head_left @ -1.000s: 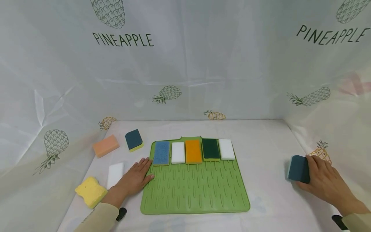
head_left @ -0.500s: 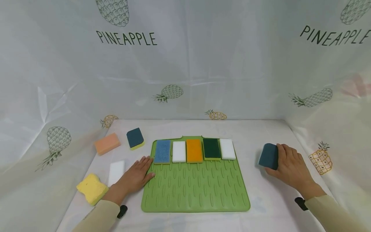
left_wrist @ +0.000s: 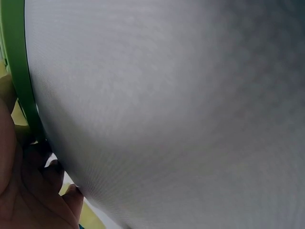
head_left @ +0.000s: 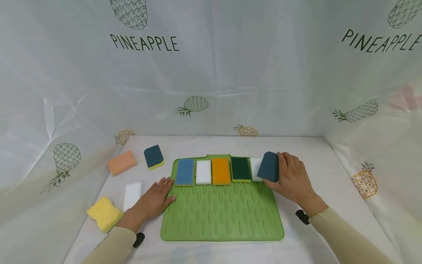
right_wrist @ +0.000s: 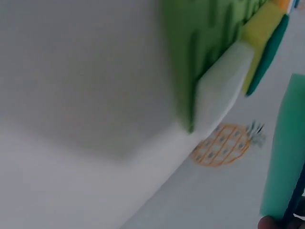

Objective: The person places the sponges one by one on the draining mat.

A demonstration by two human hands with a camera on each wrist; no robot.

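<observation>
In the head view my right hand grips a sponge with a dark blue scouring face, over the right edge of a green ridged mat. The right wrist view shows the held sponge's teal foam side. It overlaps the white sponge at the right end of the mat's back row. Left of that lie a dark green-topped sponge, an orange one, a second white one and a blue one. My left hand rests flat, its fingertips at the mat's left edge.
Left of the mat are a peach sponge, a dark blue-topped yellow sponge, a white sponge and a yellow shaped sponge. A pineapple-printed sheet rises behind the white-covered table and at both sides.
My right hand has carried the dark blue-faced sponge leftward from the far right of the table to over the mat's right edge. My left hand stays in place.
</observation>
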